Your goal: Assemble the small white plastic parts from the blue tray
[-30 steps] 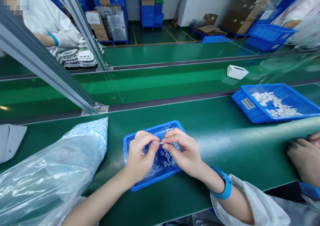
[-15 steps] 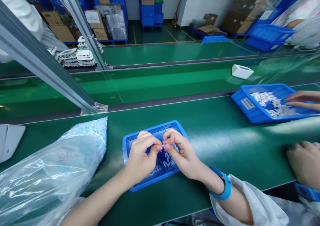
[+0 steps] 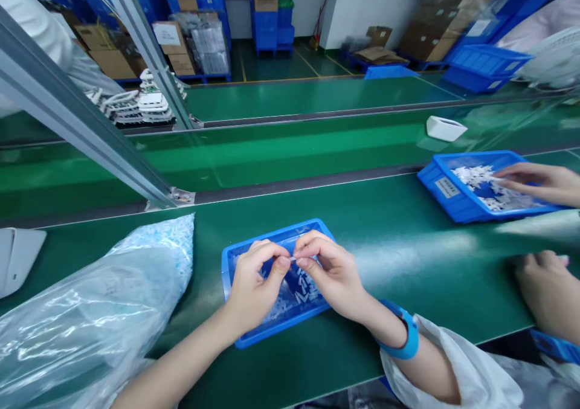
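Observation:
Over a blue plastic bin (image 3: 258,338), my left hand (image 3: 258,282) and my right hand (image 3: 333,270) meet fingertip to fingertip. Both are closed in a pinch on one small white plastic part (image 3: 292,258), mostly covered by the fingers. Inside the bin lie several loose white plastic pieces (image 3: 306,285) at the right and paler, clear-looking pieces (image 3: 277,309) toward the front left. A blue band (image 3: 410,339) circles my right wrist.
Left of the bin lies a clear plastic bag (image 3: 149,264) of small pale-blue pieces. A co-worker's hand (image 3: 539,179) reaches into another blue bin (image 3: 453,200) of white parts; their other hand (image 3: 550,294) rests near the table edge. A metal post (image 3: 113,137) rises at left. A white housing (image 3: 445,128) sits on the conveyor.
My hands stay pinched together, with the white part showing slightly more between the fingertips. The co-worker's hand has reached further left over their bin. The white housing has shifted slightly right.

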